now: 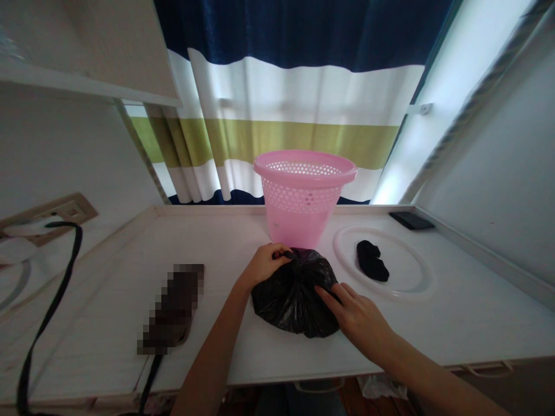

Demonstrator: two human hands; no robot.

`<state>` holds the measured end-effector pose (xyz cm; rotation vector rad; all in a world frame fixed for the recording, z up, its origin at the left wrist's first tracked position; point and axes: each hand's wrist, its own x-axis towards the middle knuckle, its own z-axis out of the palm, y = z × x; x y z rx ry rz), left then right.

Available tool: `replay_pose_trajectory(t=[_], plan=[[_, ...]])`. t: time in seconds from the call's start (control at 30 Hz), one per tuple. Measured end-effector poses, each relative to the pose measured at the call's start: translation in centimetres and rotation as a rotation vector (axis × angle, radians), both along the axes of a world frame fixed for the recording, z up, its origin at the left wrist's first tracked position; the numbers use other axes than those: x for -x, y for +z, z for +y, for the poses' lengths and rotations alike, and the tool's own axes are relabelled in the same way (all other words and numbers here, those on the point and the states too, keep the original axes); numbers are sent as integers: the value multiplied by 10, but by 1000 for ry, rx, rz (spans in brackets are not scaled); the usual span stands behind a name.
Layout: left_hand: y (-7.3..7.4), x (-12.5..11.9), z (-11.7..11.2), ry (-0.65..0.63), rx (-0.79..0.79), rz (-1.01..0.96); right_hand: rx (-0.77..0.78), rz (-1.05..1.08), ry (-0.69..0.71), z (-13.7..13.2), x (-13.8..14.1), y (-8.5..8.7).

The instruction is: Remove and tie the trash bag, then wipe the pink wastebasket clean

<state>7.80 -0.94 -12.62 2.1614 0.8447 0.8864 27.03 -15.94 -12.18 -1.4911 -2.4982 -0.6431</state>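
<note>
A black plastic bag (pixel 299 309), gathered into a knot at its top, sits bulging on the white tabletop. My left hand (pixel 265 267) is closed on a twisted end of the bag, left of the knot. On the bag's right side, my right hand (pixel 358 315) has its fingers closed around a fold of the plastic, partly hidden by the fingers themselves. Just behind the bag stands a pink plastic basket (pixel 299 216) with a perforated upper wall; its base is partly covered by the bag.
A pale pink ring (pixel 427 268) lies on the right with a black cloth item (pixel 372 263) inside it. Further back is a flat black object (pixel 411 220). To the left lie a blurred-out phone-like device (pixel 173 312) and a black cable (pixel 65 277) from the wall socket (pixel 69 211).
</note>
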Motion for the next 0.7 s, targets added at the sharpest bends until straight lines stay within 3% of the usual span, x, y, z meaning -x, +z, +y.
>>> replay_pose_trajectory(t=[0.7], plan=[[-7, -2, 7, 119, -3, 48, 28, 69, 90, -16, 0, -16]])
